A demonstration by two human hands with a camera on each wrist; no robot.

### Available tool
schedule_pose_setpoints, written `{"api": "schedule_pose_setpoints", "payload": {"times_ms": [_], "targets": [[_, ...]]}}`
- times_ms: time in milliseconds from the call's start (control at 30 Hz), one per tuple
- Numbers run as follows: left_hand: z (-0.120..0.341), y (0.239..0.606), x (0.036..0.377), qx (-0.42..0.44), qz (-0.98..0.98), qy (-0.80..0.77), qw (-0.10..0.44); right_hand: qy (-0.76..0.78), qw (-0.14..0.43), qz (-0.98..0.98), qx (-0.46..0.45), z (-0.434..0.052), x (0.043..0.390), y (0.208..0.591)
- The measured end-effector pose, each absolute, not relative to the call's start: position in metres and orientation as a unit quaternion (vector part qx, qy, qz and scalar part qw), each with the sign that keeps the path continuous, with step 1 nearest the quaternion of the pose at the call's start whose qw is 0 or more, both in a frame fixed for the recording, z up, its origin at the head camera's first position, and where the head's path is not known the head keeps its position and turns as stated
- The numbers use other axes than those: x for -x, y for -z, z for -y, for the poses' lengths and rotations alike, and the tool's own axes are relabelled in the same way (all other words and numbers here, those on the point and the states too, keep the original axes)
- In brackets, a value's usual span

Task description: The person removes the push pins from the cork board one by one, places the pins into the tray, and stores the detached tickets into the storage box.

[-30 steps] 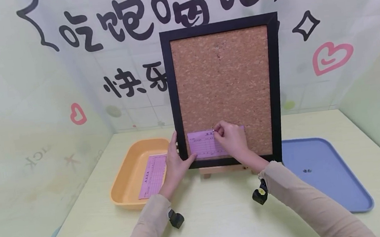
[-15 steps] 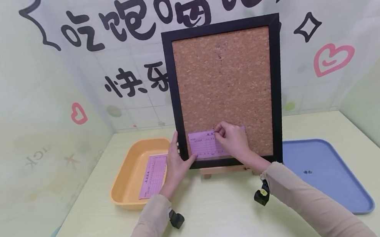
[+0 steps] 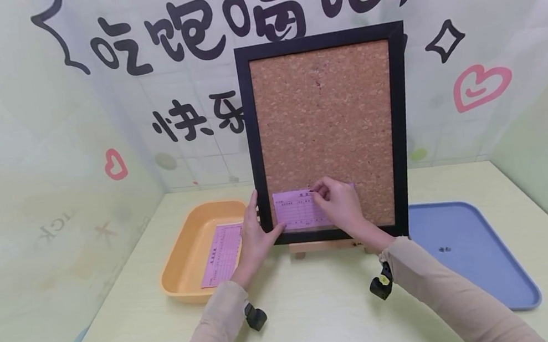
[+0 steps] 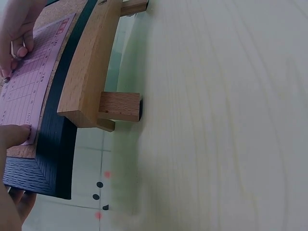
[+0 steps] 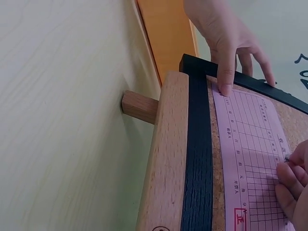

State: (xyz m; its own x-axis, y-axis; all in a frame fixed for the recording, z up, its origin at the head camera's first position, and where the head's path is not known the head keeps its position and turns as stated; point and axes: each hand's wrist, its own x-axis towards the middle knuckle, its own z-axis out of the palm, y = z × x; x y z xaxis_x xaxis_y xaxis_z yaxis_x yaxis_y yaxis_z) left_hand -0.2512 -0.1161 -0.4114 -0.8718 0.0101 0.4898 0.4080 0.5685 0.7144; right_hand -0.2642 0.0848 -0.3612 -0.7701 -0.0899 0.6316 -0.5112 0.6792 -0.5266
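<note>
A pink receipt form (image 3: 295, 210) lies flat against the lower part of a black-framed corkboard (image 3: 323, 115). My left hand (image 3: 255, 233) grips the board's lower left corner: in the right wrist view the thumb (image 5: 225, 79) presses the form's corner while the other fingers reach behind the frame. With curled thumb and forefinger, my right hand (image 3: 340, 203) pinches a small metallic thumbtack (image 5: 287, 157) at the form's top edge. Those fingers mostly cover the tack, and the hand hides the form's right part in the head view.
Another pink form (image 3: 221, 254) lies in an orange tray (image 3: 174, 270) at left. On the right, a blue tray (image 3: 485, 271) bears a few small metallic pieces (image 3: 444, 249). A wooden easel (image 4: 91, 67) supports the board, and a printed wall sheet (image 3: 193, 163) hangs behind.
The head view has shifted slightly. My right hand stays at the form's top edge, its fingertips barely moved; the left hand keeps its grip on the corner.
</note>
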Motion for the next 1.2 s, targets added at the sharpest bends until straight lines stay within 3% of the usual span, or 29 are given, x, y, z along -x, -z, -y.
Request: {"api": "schedule_pose_setpoints", "payload": {"times_ms": [533,1200], "targets": [[0.1156,0.4113,0.2499,0.124,0.858,0.442,0.23,-0.357,0.336,0.851,-0.186,-0.0806,0.2586,0.3645],[0.116,0.4098,0.2499,0.124,0.86,0.441,0.224,-0.345,0.328,0.857,-0.198,-0.0797,0.2624,0.3655]]}}
